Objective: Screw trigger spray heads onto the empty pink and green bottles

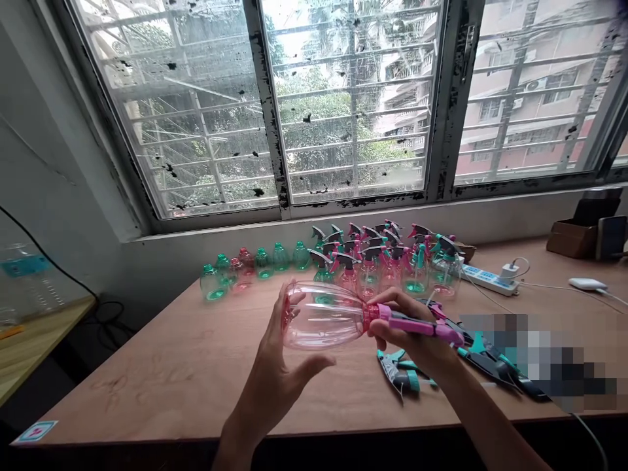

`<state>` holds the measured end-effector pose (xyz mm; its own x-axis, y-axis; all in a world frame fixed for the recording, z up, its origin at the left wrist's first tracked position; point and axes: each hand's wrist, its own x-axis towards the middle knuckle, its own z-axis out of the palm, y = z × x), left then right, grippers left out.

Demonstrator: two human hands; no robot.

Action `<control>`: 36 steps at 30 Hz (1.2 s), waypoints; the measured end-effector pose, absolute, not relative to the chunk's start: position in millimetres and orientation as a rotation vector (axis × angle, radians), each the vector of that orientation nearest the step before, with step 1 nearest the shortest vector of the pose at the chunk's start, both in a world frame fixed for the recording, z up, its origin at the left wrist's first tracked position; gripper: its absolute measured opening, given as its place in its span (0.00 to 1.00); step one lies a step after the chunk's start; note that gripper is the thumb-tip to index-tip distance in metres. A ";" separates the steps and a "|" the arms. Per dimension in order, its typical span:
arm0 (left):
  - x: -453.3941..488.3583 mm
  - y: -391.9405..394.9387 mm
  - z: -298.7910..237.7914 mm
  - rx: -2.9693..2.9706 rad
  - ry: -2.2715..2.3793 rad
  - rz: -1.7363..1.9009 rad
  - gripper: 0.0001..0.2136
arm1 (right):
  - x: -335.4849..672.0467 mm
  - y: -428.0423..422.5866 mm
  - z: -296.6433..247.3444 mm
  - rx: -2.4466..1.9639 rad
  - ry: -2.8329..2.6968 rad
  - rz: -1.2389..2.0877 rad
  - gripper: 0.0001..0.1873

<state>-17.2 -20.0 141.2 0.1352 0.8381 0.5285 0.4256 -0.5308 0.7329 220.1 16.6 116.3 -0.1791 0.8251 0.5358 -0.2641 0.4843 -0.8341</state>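
A clear pink spray bottle (324,320) lies level in the air above the table, its base to the left. My left hand (282,363) cups that base, fingers curled round the far side and partly seen through the plastic; its thumb sticks out below, apart from the bottle. At the neck, my right hand (412,327) grips the pink spray head (417,325) with thumb and fingers. The spray head sits at the bottle's mouth; whether it is fully screwed on, I cannot tell. Below my right hand, a loose black and teal spray head (400,376) lies on the table.
More loose spray heads (495,363) lie at the right, beside a blurred patch. Along the window wall stand several green and pink bottles without heads (279,257) and a cluster of bottles with spray heads (367,268). A power strip (488,279) and white adapter (587,284) trail cables.
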 end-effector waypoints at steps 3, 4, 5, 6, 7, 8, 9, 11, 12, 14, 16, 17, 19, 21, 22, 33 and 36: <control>-17.4 -20.4 142.6 1.954 1.207 1.365 0.39 | 224.7 13.3 117.7 -0.555 -1.509 0.976 0.14; -17.7 -20.6 142.5 1.965 1.201 1.362 0.39 | 224.9 13.4 117.9 -0.559 -1.490 0.985 0.14; -17.9 -20.6 141.9 1.989 1.194 1.358 0.41 | 224.5 14.0 117.8 -0.558 -1.458 1.013 0.13; -18.1 -20.6 141.0 2.014 1.189 1.355 0.42 | 223.6 15.2 117.7 -0.546 -1.423 1.053 0.13; -18.2 -20.5 139.8 2.039 1.188 1.356 0.42 | 222.4 16.7 117.5 -0.528 -1.389 1.099 0.13; -18.3 -20.2 138.6 2.062 1.190 1.361 0.41 | 221.2 18.3 117.3 -0.504 -1.362 1.143 0.13; -18.2 -19.8 137.4 2.083 1.196 1.370 0.41 | 220.3 19.7 117.1 -0.481 -1.343 1.177 0.13; -18.1 -18.6 135.9 2.108 1.219 1.388 0.43 | 220.3 21.4 116.7 -0.465 -1.340 1.194 0.13; -18.2 -17.9 135.8 2.110 1.226 1.393 0.45 | 221.3 21.5 116.4 -0.478 -1.357 1.171 0.13; -18.6 -16.5 136.9 2.099 1.221 1.381 0.45 | 225.4 20.7 115.4 -0.526 -1.432 1.086 0.15; -19.2 -15.6 139.0 2.090 1.218 1.366 0.37 | 230.4 19.3 114.3 -0.558 -1.510 0.979 0.20; -19.1 -15.5 139.8 2.087 1.217 1.359 0.33 | 232.5 18.9 113.9 -0.564 -1.536 0.943 0.21; -18.0 -16.0 140.4 2.066 1.218 1.353 0.33 | 234.7 19.1 113.8 -0.562 -1.535 0.937 0.20; -15.5 -16.9 139.1 2.051 1.205 1.361 0.39 | 234.0 20.7 114.9 -0.545 -1.480 1.034 0.15; -13.9 -17.1 137.9 2.060 1.205 1.369 0.41 | 232.8 21.7 115.8 -0.529 -1.442 1.099 0.13; -14.6 -12.3 137.0 2.070 1.250 1.379 0.32 | 235.4 16.2 121.8 -0.520 -1.558 0.982 0.21; -13.0 -11.8 135.0 2.033 1.245 1.358 0.41 | 233.3 21.3 118.9 -0.513 -1.451 1.057 0.14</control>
